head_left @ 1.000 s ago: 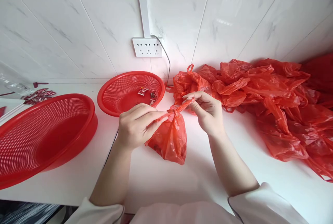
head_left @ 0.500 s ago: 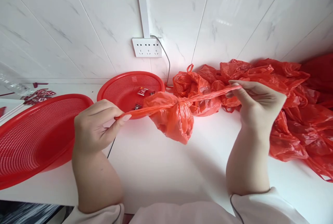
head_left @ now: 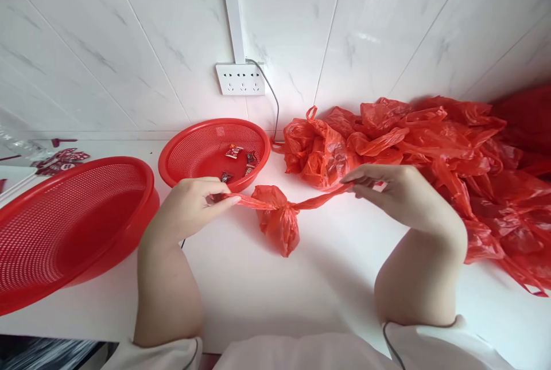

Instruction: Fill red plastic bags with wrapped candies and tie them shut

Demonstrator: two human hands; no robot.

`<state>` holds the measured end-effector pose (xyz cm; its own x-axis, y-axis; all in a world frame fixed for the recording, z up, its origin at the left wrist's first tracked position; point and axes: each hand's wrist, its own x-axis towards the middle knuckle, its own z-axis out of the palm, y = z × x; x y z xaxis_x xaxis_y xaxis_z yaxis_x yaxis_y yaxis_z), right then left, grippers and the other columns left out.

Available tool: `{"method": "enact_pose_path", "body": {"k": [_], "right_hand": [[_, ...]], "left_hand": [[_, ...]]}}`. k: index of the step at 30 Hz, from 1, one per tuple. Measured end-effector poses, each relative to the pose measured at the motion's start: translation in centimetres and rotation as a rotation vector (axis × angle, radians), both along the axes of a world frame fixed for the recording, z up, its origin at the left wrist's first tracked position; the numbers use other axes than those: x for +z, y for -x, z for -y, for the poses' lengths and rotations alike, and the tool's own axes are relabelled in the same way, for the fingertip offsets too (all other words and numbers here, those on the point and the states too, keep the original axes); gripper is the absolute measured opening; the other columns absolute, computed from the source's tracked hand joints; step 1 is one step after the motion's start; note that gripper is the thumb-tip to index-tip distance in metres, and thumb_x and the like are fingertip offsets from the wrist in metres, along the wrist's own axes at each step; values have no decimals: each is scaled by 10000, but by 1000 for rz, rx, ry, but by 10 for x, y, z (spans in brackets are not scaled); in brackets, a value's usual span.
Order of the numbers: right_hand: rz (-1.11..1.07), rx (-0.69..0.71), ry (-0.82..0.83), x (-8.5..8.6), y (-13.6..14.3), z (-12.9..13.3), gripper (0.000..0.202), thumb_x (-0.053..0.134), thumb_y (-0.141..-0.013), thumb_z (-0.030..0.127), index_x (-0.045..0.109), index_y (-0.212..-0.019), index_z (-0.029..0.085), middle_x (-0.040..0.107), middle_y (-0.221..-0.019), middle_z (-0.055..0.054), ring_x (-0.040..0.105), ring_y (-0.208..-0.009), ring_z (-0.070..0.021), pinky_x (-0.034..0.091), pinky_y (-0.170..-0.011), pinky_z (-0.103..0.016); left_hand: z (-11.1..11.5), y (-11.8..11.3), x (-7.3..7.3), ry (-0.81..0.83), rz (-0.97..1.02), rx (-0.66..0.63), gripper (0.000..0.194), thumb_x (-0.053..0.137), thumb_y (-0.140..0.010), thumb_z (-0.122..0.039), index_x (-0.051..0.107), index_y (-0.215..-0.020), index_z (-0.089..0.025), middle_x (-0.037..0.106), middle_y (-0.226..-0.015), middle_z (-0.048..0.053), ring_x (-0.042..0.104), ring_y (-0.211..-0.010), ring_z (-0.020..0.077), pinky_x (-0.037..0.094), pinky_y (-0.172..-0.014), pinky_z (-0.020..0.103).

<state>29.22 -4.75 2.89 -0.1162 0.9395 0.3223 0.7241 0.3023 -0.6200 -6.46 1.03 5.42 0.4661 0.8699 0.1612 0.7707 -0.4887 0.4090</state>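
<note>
A small red plastic bag (head_left: 279, 229) is knotted at its neck, its full part hanging below the knot, in front of the round basket. My left hand (head_left: 193, 209) pinches one twisted handle of it between thumb and fingers. The other handle is pinched by my right hand (head_left: 391, 192), which is beside the heap of red bags. Both handles stretch out sideways from the knot. What the bag contains is hidden by the plastic.
A round red basket (head_left: 200, 129) holds several small wrapped packets. A larger red basket (head_left: 148, 186) stands at the left. Red plastic bags (head_left: 430, 140) are heaped along the right. Behind are a tiled wall and a socket panel (head_left: 241, 79) with a cable.
Both hands have come lower and closer together, bringing the knotted bag down and slightly left. The handles are less taut, and more of the packets in the round basket show.
</note>
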Motion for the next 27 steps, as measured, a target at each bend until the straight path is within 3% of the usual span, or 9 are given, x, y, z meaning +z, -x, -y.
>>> {"method": "enact_pose_path", "body": {"k": [3, 6, 10, 13, 16, 19, 22, 24, 27], "right_hand": [[203, 141, 86, -3, 8, 3, 293, 656, -814, 311, 650, -1103, 266, 701, -967, -40, 662, -790, -209, 545, -647, -348], [314, 82, -16, -8, 34, 3, 434, 660, -809, 392, 588, -1210, 244, 588, -1263, -111, 598, -1074, -302, 523, -839, -461], [373, 35, -82, -28, 97, -8, 599, 615, -820, 499, 521, -1298, 150, 426, -1439, -192, 375, -1333, -370, 330, -1065, -557], [486, 57, 76, -53, 141, -16, 898, 620, -760, 608, 356, -1424, 63, 322, -1478, -277, 346, -1335, -427, 307, -1057, -579], [623, 80, 235, -77, 163, -15, 883, 625, -791, 526, 289, -1456, 51, 411, -1394, -317, 515, -1166, -417, 436, -909, -545], [691, 229, 200, -87, 156, -5, 570, 512, -887, 242, 366, -1414, 81, 598, -1184, -253, 582, -1063, -344, 472, -844, -459], [572, 357, 140, -83, 124, 9, 437, 400, -872, 61, 492, -1293, 136, 677, -949, -131, 634, -911, -249, 470, -810, -374], [434, 354, 181, -74, 91, 18, 406, 396, -858, 42, 539, -1214, 175, 685, -905, -78, 646, -812, -193, 469, -768, -316], [264, 203, 237, -55, 32, 36, 382, 399, -866, 84, 565, -1182, 219, 700, -931, -46, 659, -798, -178, 486, -721, -289]], "left_hand": [[-3, -9, -5, 50, -6, -3, 271, 557, -844, -447, 642, -695, -236, 657, -671, -17, 597, -587, 144, 415, -492, 237], [-3, -11, -5, 46, 56, 56, 212, 578, -834, -449, 682, -873, -268, 709, -820, -8, 641, -662, 155, 458, -520, 235], [-2, -6, -1, -32, 119, 141, 181, 589, -843, -418, 676, -925, -282, 719, -941, -12, 668, -821, 162, 519, -668, 236], [-2, -3, 1, -40, 89, 154, 162, 590, -846, -412, 676, -914, -293, 725, -925, -28, 671, -817, 157, 522, -686, 232], [-4, -2, 1, -51, 64, 127, 171, 591, -841, -409, 682, -915, -283, 731, -912, -13, 678, -768, 165, 522, -648, 236], [-6, -3, -1, -69, 51, 80, 185, 576, -852, -412, 682, -920, -276, 734, -915, 6, 685, -799, 184, 523, -633, 238], [-9, -2, -4, -73, 29, 58, 193, 567, -861, -421, 676, -925, -275, 734, -924, 8, 687, -769, 184, 519, -596, 230], [-13, -2, -7, -74, 17, 48, 186, 578, -858, -421, 674, -932, -281, 733, -929, -6, 686, -748, 177, 515, -570, 217], [-18, -1, -9, -71, 17, 25, 168, 634, -820, -430, 677, -929, -309, 732, -919, -54, 683, -707, 149, 508, -531, 187]]}}
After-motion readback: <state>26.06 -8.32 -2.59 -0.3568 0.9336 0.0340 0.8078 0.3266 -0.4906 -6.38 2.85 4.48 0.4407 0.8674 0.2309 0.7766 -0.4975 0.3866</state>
